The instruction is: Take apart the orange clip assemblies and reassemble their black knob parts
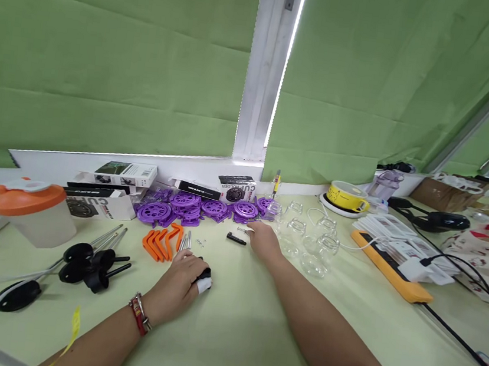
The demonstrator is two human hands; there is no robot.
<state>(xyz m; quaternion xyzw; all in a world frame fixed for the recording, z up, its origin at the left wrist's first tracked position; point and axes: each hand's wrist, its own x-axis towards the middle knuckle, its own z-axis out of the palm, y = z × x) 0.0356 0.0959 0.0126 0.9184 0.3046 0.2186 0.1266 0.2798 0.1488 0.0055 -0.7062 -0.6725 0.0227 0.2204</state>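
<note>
So the person's left hand (179, 285) is resting on the pale green tabletop (243, 337), fingers curled around a small black and white part (203, 279) that pokes out past the knuckles. There's a red beaded bracelet (139, 314) on that wrist. The right hand (264, 240) is stretched way further out, palm down, fingertips right by a tiny metal coil spring (244, 230) near the row of purple plastic spoked wheels (197, 208). Can't really tell if it's pinching the spring or just touching the table next to it. A short black rod (236, 239) lies just left of that hand.

Between the two hands' area and the wheels sit some orange plastic curved hooks (162, 243) and a few thin silver metal pins (185, 241). Clear glass cups (308, 241) are clustered just right of the right hand. Off to the left are black knobbed handles with metal shafts (92, 259) and a white tub with an orange lid (31, 210).
</note>
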